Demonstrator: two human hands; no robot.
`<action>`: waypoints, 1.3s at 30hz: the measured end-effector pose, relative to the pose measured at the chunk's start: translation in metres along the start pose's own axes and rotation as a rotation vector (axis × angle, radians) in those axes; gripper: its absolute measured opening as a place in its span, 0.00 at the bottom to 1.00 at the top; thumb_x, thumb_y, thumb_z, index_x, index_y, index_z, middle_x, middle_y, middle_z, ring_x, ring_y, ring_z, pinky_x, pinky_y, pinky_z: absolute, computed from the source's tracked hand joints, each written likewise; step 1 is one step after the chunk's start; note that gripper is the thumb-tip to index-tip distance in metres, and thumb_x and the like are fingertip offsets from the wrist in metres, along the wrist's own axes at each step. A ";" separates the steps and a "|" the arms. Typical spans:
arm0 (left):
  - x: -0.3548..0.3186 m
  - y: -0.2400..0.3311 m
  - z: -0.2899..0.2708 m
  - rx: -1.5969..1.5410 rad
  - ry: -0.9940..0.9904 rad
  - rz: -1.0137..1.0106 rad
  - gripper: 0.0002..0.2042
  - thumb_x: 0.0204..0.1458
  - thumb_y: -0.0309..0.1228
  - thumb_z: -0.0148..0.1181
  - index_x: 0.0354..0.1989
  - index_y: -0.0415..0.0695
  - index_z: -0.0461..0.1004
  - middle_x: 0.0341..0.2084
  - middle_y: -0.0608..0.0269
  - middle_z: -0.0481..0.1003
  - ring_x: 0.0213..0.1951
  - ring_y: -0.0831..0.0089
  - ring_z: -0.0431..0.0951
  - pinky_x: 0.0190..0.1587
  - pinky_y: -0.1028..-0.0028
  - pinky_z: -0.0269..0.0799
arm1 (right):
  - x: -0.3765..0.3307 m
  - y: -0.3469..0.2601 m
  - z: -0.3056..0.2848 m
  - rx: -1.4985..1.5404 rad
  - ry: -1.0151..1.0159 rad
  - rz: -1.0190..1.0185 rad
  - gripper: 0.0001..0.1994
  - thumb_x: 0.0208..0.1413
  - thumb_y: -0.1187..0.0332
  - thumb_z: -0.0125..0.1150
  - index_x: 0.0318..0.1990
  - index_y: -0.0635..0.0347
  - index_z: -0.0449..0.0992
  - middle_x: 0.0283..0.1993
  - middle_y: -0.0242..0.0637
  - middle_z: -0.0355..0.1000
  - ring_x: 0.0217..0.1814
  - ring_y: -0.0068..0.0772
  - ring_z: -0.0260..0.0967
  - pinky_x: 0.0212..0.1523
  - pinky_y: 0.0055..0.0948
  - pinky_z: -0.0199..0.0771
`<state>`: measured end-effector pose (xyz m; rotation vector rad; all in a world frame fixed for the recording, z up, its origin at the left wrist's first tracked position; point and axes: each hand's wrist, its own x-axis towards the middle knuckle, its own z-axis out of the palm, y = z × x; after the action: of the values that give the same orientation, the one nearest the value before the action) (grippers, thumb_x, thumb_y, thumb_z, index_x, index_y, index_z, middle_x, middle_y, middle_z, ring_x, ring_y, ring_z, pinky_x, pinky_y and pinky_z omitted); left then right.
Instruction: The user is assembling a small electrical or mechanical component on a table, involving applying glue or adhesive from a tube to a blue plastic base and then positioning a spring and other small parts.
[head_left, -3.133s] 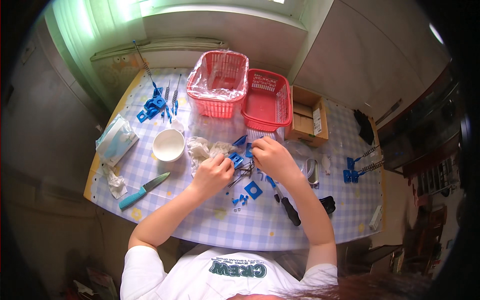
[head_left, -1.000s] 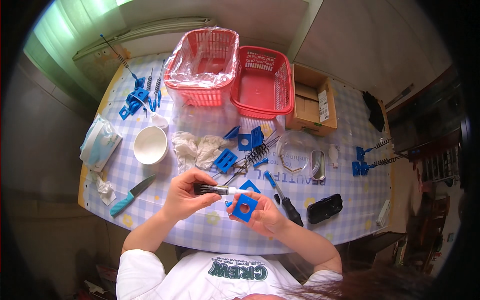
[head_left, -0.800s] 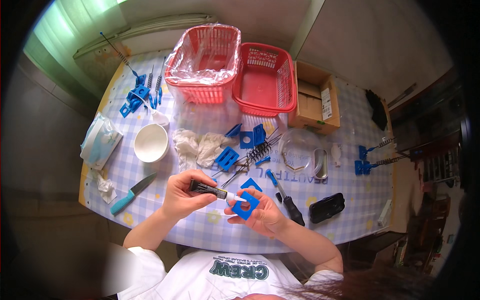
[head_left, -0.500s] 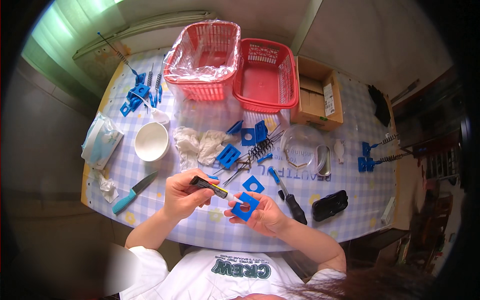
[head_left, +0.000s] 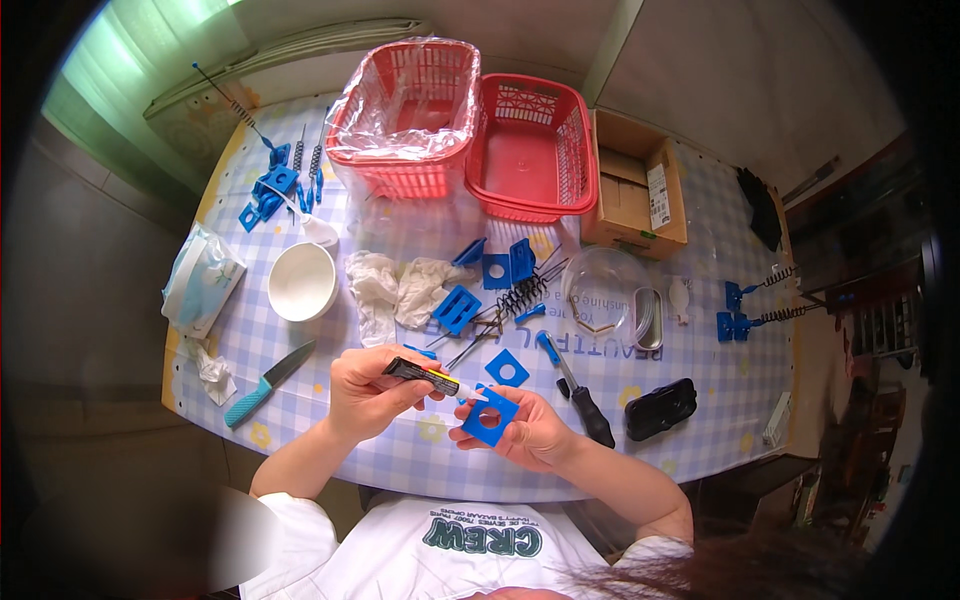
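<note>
My left hand is closed round a black and yellow glue tube with a white nozzle. Its tip points right and down, at the upper left edge of a blue square plate with a round hole. My right hand pinches this plate by its right and lower edges, tilted above the table. Whether the tip touches the plate I cannot tell. Just beyond lies a similar blue plate with a hole. A blue piece partly hidden behind my left hand lies on the table.
Blue brackets and black springs lie mid-table near crumpled tissues. At left are a knife and a white bowl; at right, a screwdriver and black case. Red baskets and a cardboard box stand behind.
The nozzle tip has shifted slightly up along the plate's upper left edge, and the tube has moved a little right. My right hand holds the plate almost still.
</note>
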<state>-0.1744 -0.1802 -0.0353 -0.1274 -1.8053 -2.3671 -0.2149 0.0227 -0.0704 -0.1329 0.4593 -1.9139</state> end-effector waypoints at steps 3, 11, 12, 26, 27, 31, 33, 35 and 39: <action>0.000 -0.001 0.000 0.011 0.003 0.005 0.07 0.41 0.16 0.55 0.31 0.31 0.72 0.26 0.52 0.73 0.26 0.71 0.76 0.21 0.83 0.70 | 0.000 0.000 0.000 -0.011 0.000 0.003 0.25 0.43 0.67 0.61 0.50 0.62 0.61 0.49 0.44 0.62 0.51 0.46 0.62 0.51 0.46 0.59; -0.001 0.001 0.000 0.048 0.001 -0.007 0.07 0.41 0.16 0.55 0.32 0.31 0.72 0.25 0.53 0.73 0.25 0.73 0.76 0.20 0.84 0.69 | 0.001 0.000 -0.001 -0.042 0.005 0.005 0.26 0.41 0.65 0.62 0.49 0.62 0.62 0.49 0.44 0.63 0.50 0.45 0.62 0.51 0.45 0.58; -0.001 0.001 0.000 0.049 0.000 -0.007 0.07 0.41 0.16 0.55 0.32 0.31 0.72 0.25 0.53 0.73 0.25 0.73 0.76 0.20 0.84 0.69 | 0.001 0.000 -0.003 -0.041 -0.029 0.005 0.26 0.43 0.66 0.61 0.51 0.61 0.61 0.50 0.44 0.62 0.51 0.43 0.61 0.52 0.42 0.57; -0.002 0.002 0.001 0.112 0.012 0.046 0.07 0.39 0.15 0.56 0.29 0.30 0.72 0.23 0.53 0.72 0.21 0.77 0.73 0.20 0.83 0.69 | 0.002 0.003 -0.006 -0.055 -0.070 -0.035 0.25 0.45 0.67 0.59 0.52 0.59 0.61 0.51 0.43 0.62 0.52 0.35 0.59 0.54 0.36 0.54; -0.002 0.002 0.001 0.112 0.012 0.046 0.07 0.39 0.15 0.56 0.29 0.30 0.72 0.23 0.53 0.72 0.21 0.77 0.73 0.20 0.83 0.69 | 0.002 0.003 -0.007 -0.056 -0.072 -0.038 0.25 0.45 0.67 0.59 0.52 0.59 0.61 0.51 0.43 0.62 0.52 0.35 0.59 0.55 0.36 0.54; -0.002 0.002 0.001 0.127 0.021 0.045 0.07 0.39 0.15 0.56 0.30 0.31 0.72 0.22 0.54 0.72 0.20 0.78 0.73 0.19 0.84 0.68 | 0.002 0.003 -0.006 -0.059 -0.072 -0.041 0.24 0.45 0.67 0.59 0.52 0.59 0.61 0.51 0.43 0.62 0.53 0.33 0.58 0.55 0.36 0.53; -0.002 0.003 0.001 0.131 0.027 0.048 0.07 0.39 0.15 0.56 0.30 0.31 0.72 0.22 0.55 0.72 0.20 0.78 0.72 0.19 0.84 0.68 | 0.002 0.004 -0.005 -0.057 -0.070 -0.040 0.24 0.45 0.67 0.59 0.52 0.59 0.61 0.51 0.43 0.62 0.53 0.33 0.58 0.56 0.36 0.53; -0.002 0.002 0.001 0.134 0.028 0.052 0.07 0.39 0.15 0.56 0.29 0.31 0.72 0.22 0.55 0.72 0.20 0.79 0.72 0.19 0.84 0.68 | 0.002 0.004 -0.006 -0.055 -0.065 -0.041 0.24 0.45 0.67 0.59 0.51 0.59 0.61 0.51 0.43 0.62 0.53 0.32 0.58 0.56 0.36 0.53; -0.002 0.002 0.001 0.154 0.026 0.061 0.07 0.39 0.15 0.56 0.29 0.31 0.72 0.22 0.55 0.72 0.19 0.79 0.72 0.18 0.84 0.67 | 0.002 0.004 -0.007 -0.064 -0.066 -0.045 0.24 0.45 0.66 0.59 0.51 0.58 0.62 0.51 0.42 0.62 0.53 0.32 0.58 0.56 0.35 0.53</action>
<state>-0.1720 -0.1793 -0.0332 -0.1295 -1.9346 -2.1693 -0.2139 0.0217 -0.0783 -0.2496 0.4765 -1.9334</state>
